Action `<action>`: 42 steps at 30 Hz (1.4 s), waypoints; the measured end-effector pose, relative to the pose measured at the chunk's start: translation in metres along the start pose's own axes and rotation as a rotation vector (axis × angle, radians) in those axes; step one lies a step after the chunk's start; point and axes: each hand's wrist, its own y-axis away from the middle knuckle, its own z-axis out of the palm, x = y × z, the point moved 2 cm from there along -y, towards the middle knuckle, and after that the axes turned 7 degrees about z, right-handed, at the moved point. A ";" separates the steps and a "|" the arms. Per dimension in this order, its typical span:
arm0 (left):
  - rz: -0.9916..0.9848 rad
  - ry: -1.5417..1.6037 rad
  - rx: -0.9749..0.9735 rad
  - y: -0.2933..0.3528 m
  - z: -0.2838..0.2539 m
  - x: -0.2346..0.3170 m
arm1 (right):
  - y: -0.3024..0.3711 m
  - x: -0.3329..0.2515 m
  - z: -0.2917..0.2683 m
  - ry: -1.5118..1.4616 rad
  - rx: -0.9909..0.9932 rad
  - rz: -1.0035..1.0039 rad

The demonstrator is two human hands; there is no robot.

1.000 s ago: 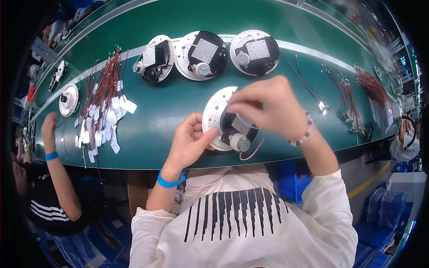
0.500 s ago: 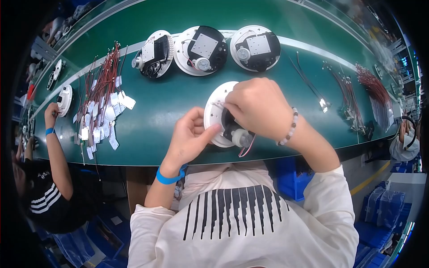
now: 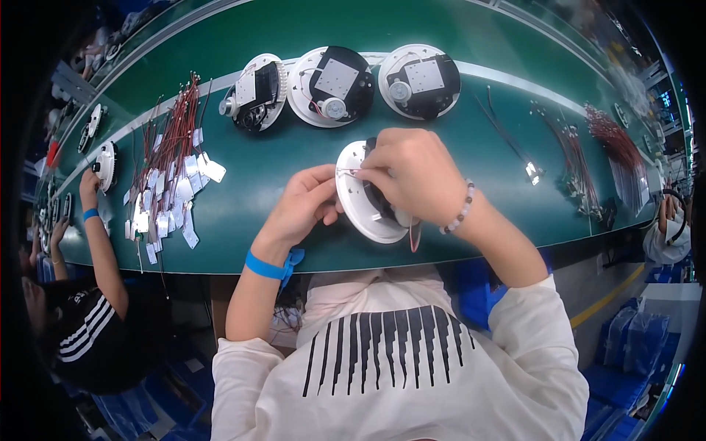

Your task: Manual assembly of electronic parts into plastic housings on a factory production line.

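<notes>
A white round housing (image 3: 359, 209) with a black part on its face is tilted up in front of me, near the table's front edge. My left hand (image 3: 300, 202) grips its left rim, with some fingertips hidden behind the edge. Across the upper face, my right hand (image 3: 413, 175) pinches a thin wire (image 3: 346, 172) between thumb and fingers. This hand hides much of the black part. Below it, a short reddish wire (image 3: 415, 237) dangles from the housing's lower right.
Three similar assemblies (image 3: 334, 110) stand in a row at the back. Left lies a heap of red wires with white plates (image 3: 173, 176); more wire bundles (image 3: 614, 140) lie right, near a loose dark cable (image 3: 507, 136). A co-worker's hand (image 3: 88, 184) holds another disc at far left.
The housing has turned, so its motor-like part is now mostly hidden. My left thumb has left its face and that hand has shifted up-left. My right hand has moved slightly left.
</notes>
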 end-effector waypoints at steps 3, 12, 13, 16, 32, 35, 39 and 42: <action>0.077 -0.108 0.000 -0.002 0.001 0.000 | -0.004 0.002 0.001 0.052 -0.009 -0.017; 0.105 0.009 0.116 -0.006 0.008 0.001 | -0.020 0.011 -0.015 -0.320 0.028 -0.098; 0.106 0.010 0.116 -0.006 0.007 0.002 | -0.021 0.012 -0.019 -0.573 -0.022 0.120; 0.095 -0.002 0.119 -0.005 0.006 0.002 | -0.028 0.013 -0.031 -0.513 0.048 0.092; 0.143 -0.061 0.025 -0.009 -0.001 -0.007 | -0.030 0.014 -0.012 -0.251 -0.450 -0.028; 0.165 -0.072 0.031 -0.013 -0.001 -0.006 | -0.036 0.018 -0.010 -0.226 -0.446 -0.037; 0.166 -0.057 0.055 -0.014 -0.001 -0.002 | -0.036 0.008 -0.005 -0.151 -0.276 -0.202; 0.233 -0.170 0.038 -0.012 -0.009 -0.009 | -0.031 -0.011 -0.008 -0.025 -0.262 -0.101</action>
